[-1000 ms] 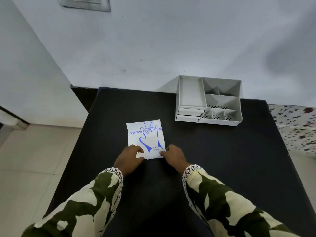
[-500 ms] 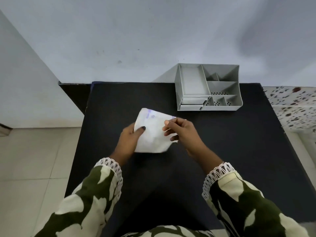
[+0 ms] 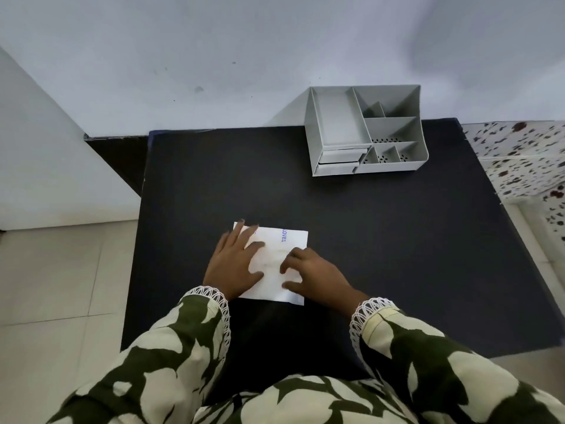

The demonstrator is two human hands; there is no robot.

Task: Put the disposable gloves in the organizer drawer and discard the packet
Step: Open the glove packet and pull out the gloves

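Observation:
A white glove packet (image 3: 282,249) with blue lettering lies flat on the black table (image 3: 382,240), turned sideways. My left hand (image 3: 235,261) rests flat on its left part, fingers spread. My right hand (image 3: 312,272) presses on its right lower part with fingers bent, fingertips on the paper. At the table's far right stands the grey organizer (image 3: 365,130), with two small drawers (image 3: 339,162) at its front left, both pushed in. No loose gloves are visible.
White walls rise behind and to the left of the table. A tiled floor (image 3: 61,286) lies to the left. A speckled white surface (image 3: 526,157) adjoins the table's right edge. Bare black tabletop stretches between the packet and the organizer.
The packet was lifted off the table and held in both hands, then laid back down flat, rotated sideways. Both hands now press on it.

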